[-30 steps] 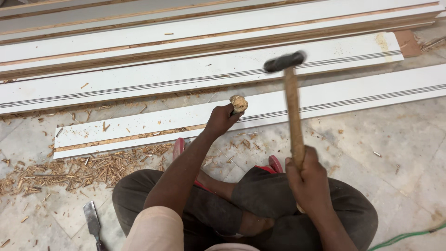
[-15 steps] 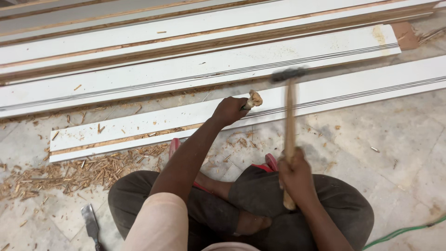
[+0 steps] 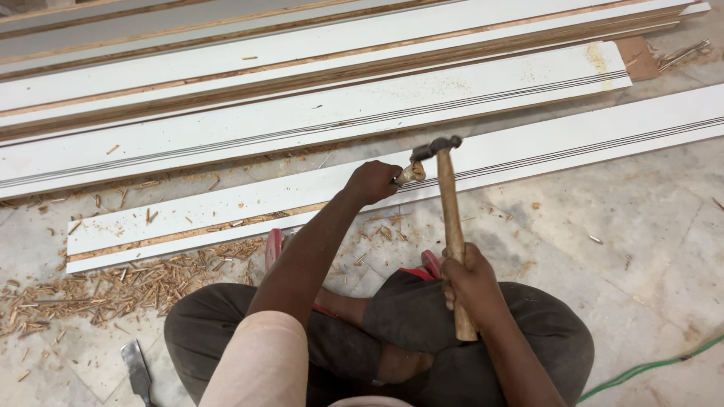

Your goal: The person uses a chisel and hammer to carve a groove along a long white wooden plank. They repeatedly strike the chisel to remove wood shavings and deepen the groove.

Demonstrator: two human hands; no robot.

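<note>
Head view: The person sits cross-legged on the stone floor. The left hand is closed around a wooden-handled chisel whose blade end is hidden behind the fist; the chisel rests against the near edge of the nearest white grooved board. The right hand is wrapped around the lower handle of a hammer, and the hammer head sits touching or just beside the chisel's butt.

Progress, as judged: a strip of bare wood shows along the near edge of the board to the left of the chisel, and wood chips lie heaped on the floor below it, so that stretch appears already cut. To the right of the chisel the board edge looks white and uncut, so most of its length appears to remain.

Edges and room: more white boards lie stacked beyond, well apart from the hammer's swing. A second chisel lies on the floor by the left knee; a green hose runs at lower right. Floor to the right is open
</note>
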